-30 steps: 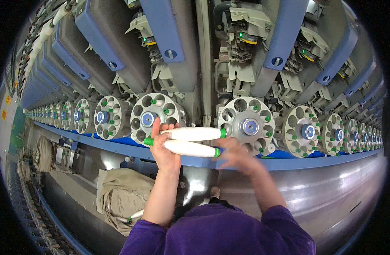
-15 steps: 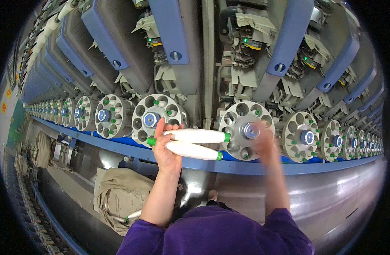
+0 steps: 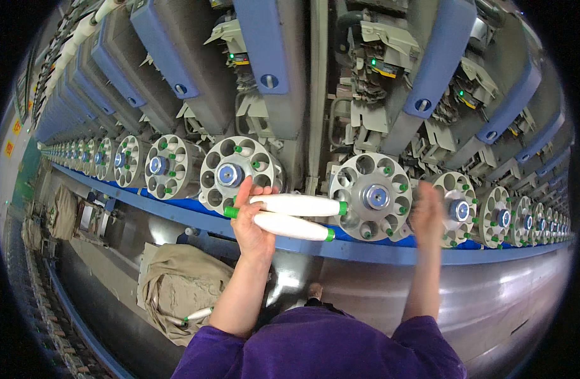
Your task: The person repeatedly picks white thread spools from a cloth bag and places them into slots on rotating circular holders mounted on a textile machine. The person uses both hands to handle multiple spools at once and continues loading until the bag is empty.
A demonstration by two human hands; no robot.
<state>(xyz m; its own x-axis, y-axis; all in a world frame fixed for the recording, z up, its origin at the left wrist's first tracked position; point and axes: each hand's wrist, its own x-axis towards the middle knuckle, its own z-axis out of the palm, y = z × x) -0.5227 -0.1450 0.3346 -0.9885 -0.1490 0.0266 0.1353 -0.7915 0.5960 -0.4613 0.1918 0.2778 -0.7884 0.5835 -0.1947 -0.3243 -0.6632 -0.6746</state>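
Note:
My left hand (image 3: 254, 235) is closed around two white yarn bobbins with green ends, which lie side by side and point right. The upper bobbin (image 3: 296, 204) reaches to the rim of a round grey magazine. Just below it lies the lower bobbin (image 3: 293, 226). That round magazine (image 3: 373, 169) has a ring of holes around a silver hub, and green bobbin tips show in several of them. Right of it, my right hand (image 3: 427, 218) is raised and blurred, its fingers stretched upward with no bobbin visible in them. Behind it stands another round magazine (image 3: 447, 183) holding green-tipped bobbins.
More magazines, such as the left one (image 3: 209, 163), line a long blue rail (image 3: 391, 254). Blue-fronted machine units (image 3: 265, 44) rise behind them. At lower left, a beige cloth sack (image 3: 186, 268) has a green-tipped bobbin (image 3: 201, 313) on it.
My right hand has moved right, off the front of the middle magazine to its right side. The left hand keeps both bobbins, and the view has shifted slightly.

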